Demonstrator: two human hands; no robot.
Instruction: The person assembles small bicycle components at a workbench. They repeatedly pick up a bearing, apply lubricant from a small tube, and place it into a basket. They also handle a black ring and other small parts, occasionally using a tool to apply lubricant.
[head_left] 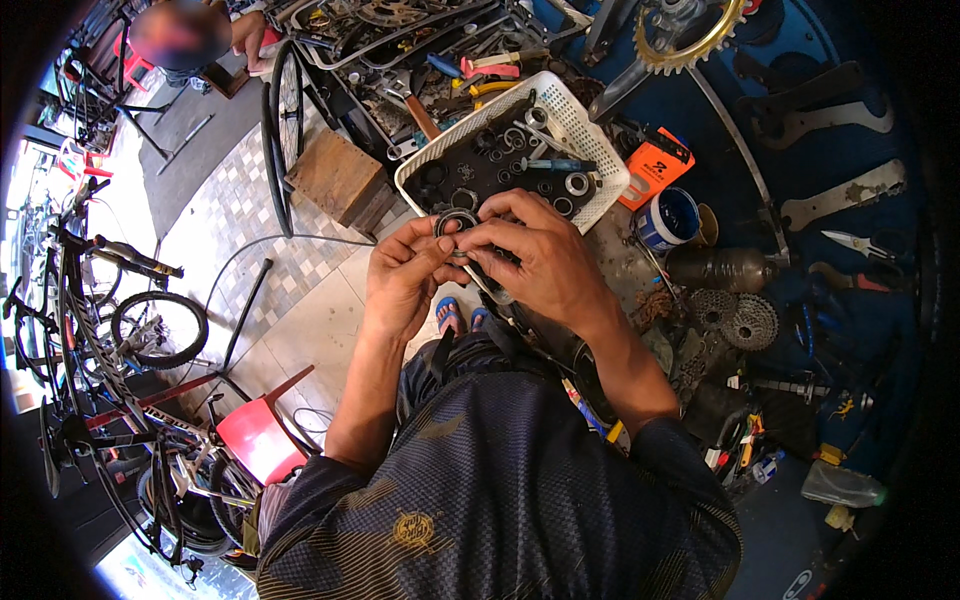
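Between my two hands is a small dark round metal bearing ring [455,222]. My left hand [405,275] is closed, pinching it between thumb and fingers. From the other side, the bent fingers of my right hand [540,255] close on the same ring and partly cover it. Just beyond my hands, a white perforated plastic basket [412,183] holds several loose rings and small metal parts. A blue-grey syringe-like tube [560,165] lies across the parts inside it.
Right of the basket are an orange card package [660,165], a blue-and-white tub [668,218] and gear cassettes [748,318]. Wrenches [845,195] hang at the far right. A wooden box [338,178] stands left, bicycles [160,330] beyond. Another person [185,45] sits at the far left.
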